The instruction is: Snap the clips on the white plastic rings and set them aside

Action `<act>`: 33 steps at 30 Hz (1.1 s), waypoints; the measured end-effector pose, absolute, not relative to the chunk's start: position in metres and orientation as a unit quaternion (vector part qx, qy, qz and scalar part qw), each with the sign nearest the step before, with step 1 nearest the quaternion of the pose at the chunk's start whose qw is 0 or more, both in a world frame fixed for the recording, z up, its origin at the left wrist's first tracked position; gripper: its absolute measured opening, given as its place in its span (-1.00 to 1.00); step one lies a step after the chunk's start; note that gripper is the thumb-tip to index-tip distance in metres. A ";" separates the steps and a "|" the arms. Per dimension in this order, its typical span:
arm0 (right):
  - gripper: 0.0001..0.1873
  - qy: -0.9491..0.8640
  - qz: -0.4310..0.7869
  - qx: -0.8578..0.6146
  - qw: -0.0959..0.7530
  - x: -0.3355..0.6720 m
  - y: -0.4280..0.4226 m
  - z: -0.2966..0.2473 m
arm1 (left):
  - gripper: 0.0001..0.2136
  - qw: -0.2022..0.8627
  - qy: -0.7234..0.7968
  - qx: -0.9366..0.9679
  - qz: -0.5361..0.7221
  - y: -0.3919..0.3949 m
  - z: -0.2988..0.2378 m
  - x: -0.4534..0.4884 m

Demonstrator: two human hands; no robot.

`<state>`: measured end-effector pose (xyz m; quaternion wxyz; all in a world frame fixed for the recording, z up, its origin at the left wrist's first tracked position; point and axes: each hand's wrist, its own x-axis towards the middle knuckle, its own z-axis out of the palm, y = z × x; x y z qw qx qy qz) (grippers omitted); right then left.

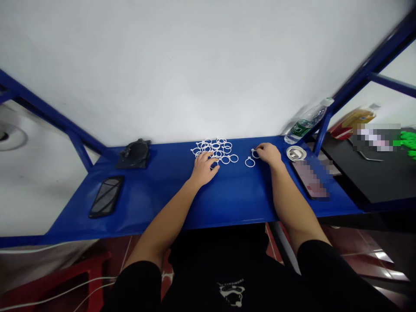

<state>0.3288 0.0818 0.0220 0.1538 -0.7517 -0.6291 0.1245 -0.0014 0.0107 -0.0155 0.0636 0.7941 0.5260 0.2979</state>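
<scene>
Several white curtain rings (228, 147), each with a small eyelet, lie overlapping in a loose pile at the back middle of the blue table. My left hand (204, 169) rests at the near edge of this pile, fingers apart and touching the rings. One ring (213, 167) shows between its thumb and fingers. To the right, my right hand (269, 153) has its fingertips closed on another curtain ring (253, 155), partly hidden by the fingers. Just beside it a single ring (250, 166) lies flat on the table.
On the blue table (227, 199), a dark phone (107, 196) and a crumpled black item (134, 153) lie left. A coiled white cable (296, 153), a blurred-out phone-like slab (310, 180) and a water bottle (307, 122) are right. Blue metal bars (78, 149) flank both sides.
</scene>
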 end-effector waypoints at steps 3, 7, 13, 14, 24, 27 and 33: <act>-0.68 -0.668 0.098 -0.722 0.151 0.321 0.079 0.023 | -0.71 0.070 0.533 0.800 0.268 0.009 -0.013 -0.002; -0.67 -0.684 0.065 -0.710 0.157 0.310 0.073 0.024 | -0.65 0.082 0.543 0.804 0.229 0.008 -0.011 -0.003; -0.62 -0.706 0.085 -0.692 0.125 0.308 0.073 0.020 | -0.60 0.086 0.546 0.809 0.200 0.008 -0.010 -0.003; -0.63 -0.705 0.107 -0.690 0.125 0.309 0.074 0.021 | -0.59 0.085 0.544 0.810 0.202 0.008 -0.011 -0.004; -0.52 -0.747 0.148 -0.628 0.158 0.327 0.076 0.026 | -0.58 0.065 0.522 0.818 0.232 0.011 -0.023 -0.007; -0.52 -0.783 0.159 -0.585 0.140 0.322 0.076 0.021 | -0.58 0.069 0.523 0.817 0.231 0.011 -0.023 -0.007; -0.67 -0.798 0.185 -0.564 0.110 0.315 0.071 0.023 | -0.57 0.077 0.528 0.815 0.226 0.011 -0.022 -0.007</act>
